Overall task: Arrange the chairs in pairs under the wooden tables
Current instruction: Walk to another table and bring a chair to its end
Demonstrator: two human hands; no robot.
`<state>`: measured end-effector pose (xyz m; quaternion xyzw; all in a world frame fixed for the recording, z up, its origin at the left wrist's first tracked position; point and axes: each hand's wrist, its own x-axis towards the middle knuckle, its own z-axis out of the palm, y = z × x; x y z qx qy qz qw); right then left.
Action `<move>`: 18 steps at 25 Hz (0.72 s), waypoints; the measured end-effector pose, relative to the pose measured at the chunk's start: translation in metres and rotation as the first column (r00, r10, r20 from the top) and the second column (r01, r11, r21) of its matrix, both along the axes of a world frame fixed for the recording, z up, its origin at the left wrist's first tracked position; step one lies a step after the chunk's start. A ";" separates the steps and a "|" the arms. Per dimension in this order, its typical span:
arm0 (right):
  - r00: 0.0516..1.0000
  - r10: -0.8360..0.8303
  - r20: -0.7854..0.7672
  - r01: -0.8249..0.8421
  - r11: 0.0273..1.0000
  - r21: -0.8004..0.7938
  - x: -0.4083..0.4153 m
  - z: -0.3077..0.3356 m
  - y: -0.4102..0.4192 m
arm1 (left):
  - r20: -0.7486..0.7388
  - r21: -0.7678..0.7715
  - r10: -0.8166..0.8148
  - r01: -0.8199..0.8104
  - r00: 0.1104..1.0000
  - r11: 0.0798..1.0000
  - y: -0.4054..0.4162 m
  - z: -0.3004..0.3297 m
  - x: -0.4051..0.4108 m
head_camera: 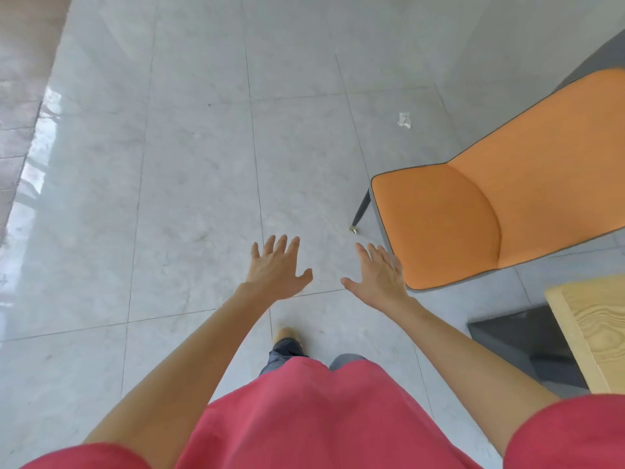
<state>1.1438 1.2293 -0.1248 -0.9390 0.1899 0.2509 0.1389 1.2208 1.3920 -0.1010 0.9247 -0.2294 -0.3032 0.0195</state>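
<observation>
the orange padded chair with grey trim (473,211) stands just right of the right hand (378,275); it and the left hand (275,265) are spread wide, palms down, holding nothing.

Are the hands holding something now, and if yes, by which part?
Nothing is held. The left hand and the right hand are both open with spread fingers, over the floor. The orange chair stands beside the right hand, not gripped.

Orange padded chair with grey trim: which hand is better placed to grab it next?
Right hand, probably: it hovers open beside the orange padded chair's seat edge. The left hand is farther away.
</observation>
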 end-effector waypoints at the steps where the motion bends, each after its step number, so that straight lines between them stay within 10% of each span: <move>1: 1.000 -0.014 -0.008 0.014 1.000 -0.003 0.015 0.001 -0.001 | -0.011 -0.001 -0.017 0.017 1.000 1.000 -0.002 0.001 0.018; 18: 0.973 -0.227 0.040 0.225 0.973 0.040 0.284 -0.012 -0.172 | -0.004 0.044 -0.241 0.241 0.971 0.970 -0.189 -0.004 0.309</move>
